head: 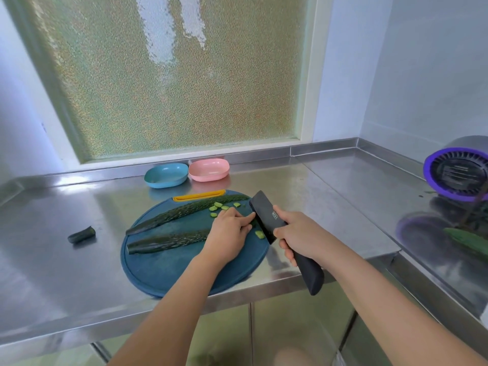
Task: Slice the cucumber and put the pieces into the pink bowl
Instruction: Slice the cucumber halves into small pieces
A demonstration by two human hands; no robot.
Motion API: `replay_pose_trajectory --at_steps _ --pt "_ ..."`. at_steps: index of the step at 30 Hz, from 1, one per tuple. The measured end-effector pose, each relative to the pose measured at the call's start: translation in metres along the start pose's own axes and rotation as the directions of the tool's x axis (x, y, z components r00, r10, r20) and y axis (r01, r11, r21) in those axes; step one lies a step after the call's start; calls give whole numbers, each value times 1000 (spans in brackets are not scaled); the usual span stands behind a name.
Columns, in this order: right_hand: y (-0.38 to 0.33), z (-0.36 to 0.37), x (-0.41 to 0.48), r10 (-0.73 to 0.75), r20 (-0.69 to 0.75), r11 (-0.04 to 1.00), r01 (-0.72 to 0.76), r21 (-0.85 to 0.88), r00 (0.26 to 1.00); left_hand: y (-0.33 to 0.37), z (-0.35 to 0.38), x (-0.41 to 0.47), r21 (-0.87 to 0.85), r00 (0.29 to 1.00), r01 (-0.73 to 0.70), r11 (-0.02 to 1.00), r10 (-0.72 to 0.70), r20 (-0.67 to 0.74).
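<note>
Your left hand (229, 233) curls over the dark-green cucumber half (169, 241) on the round blue board (163, 270) — its near end hidden — as your right hand (298, 233) grips the black-bladed knife (266, 215).

Glossy, reflective steel counter (317, 186); matt blue plastic board (169, 270); matt black knife (265, 213); smooth plastic pink bowl (208, 177) and blue bowl (165, 182); bumpy-skinned cucumber (169, 240); pebbled frosted-glass window (171, 88).
</note>
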State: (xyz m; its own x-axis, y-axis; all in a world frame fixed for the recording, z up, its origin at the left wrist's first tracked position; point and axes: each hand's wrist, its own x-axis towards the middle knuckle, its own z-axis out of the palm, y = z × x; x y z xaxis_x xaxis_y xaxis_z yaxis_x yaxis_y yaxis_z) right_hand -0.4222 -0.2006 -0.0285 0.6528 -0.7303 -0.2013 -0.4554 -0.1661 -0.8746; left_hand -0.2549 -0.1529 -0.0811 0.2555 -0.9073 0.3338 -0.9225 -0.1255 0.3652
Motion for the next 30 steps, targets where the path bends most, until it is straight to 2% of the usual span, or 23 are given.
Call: replay_pose_trajectory --at_steps 4,15,20,25,30 --pt "-8 -6 -1 34 30 999 -35 38 999 1 0 0 -10 1000 -3 1000 3 -4" --pt "-20 12 3 106 16 991 -105 -89 994 0 -1 -1 -61 1000 -13 998 13 -11" --pt "-28 23 -9 104 -25 983 -106 -151 994 -1 -1 -2 -95 1000 -13 995 12 -19" --pt "-19 56 -12 51 -139 953 -90 -289 989 -2 -1 -1 -122 1000 17 992 -18 -9" --pt "-13 60 -13 28 -179 959 -76 -271 984 0 -2 -3 -132 999 19 991 -23 -30"
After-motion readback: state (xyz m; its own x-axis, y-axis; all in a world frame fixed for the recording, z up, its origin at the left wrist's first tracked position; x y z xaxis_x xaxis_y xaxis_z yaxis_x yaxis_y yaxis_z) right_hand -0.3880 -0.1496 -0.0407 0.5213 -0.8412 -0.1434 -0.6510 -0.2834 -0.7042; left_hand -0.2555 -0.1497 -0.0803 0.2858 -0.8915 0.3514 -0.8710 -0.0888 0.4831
